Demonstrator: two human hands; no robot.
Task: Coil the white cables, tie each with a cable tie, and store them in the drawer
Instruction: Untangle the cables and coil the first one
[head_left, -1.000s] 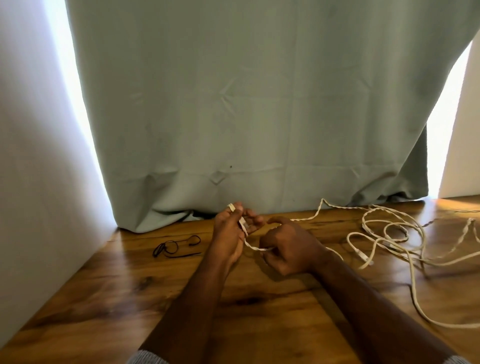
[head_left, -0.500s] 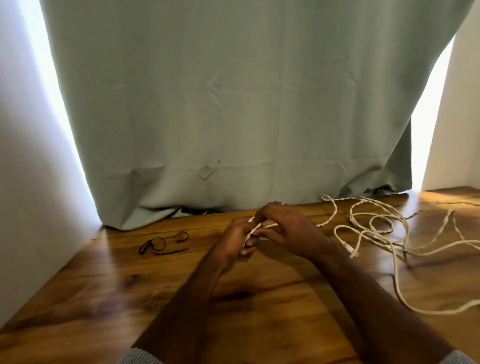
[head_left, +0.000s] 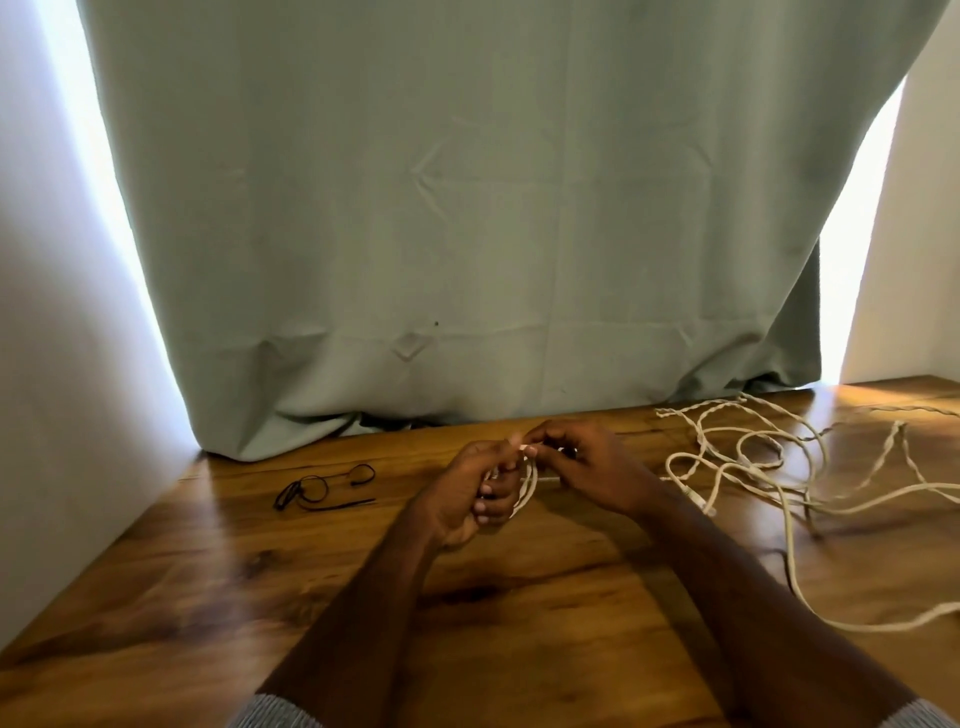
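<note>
**Just starting the first coil**

The left hand holds a few small loops of white cable. The right hand pinches the same cable just beside it. Most of the cable lies loose on the table, off to the right. The black ties wait on the left. Nothing is tied yet. No drawer shows.

On the brown wooden surface, thin black cable ties lay left of my hands, the loose white braided cables right, and the grey-green fabric curtain hung behind.
</note>
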